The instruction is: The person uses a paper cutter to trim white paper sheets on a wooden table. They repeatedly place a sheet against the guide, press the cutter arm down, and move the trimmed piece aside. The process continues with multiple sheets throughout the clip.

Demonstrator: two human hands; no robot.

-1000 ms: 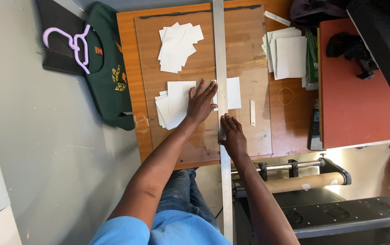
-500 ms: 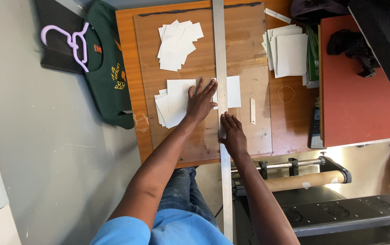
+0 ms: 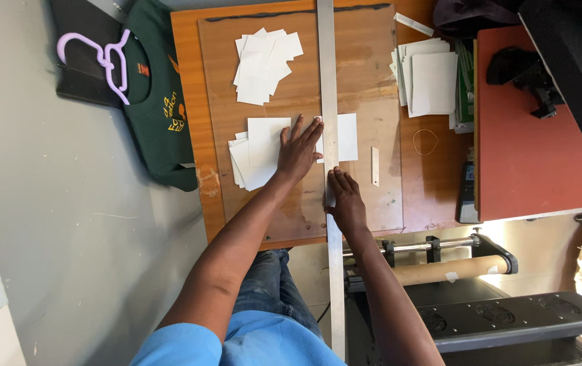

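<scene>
Nothing shifted since earlier frames; both hands stay put. Left hand [image 3: 299, 150] flat, fingers spread, pinning white sheet [image 3: 347, 137] beside long steel ruler [image 3: 328, 102] running far-to-near across desk [image 3: 189, 81] centre. Right hand [image 3: 346, 203] presses ruler nearer the desk's near edge, grip closed on nothing.

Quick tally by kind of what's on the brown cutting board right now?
White paper piles: 2
Single white sheet under the ruler: 1
Long metal ruler: 1
Small blade strip: 1
Hands, left and right: 2
Total: 7
</scene>
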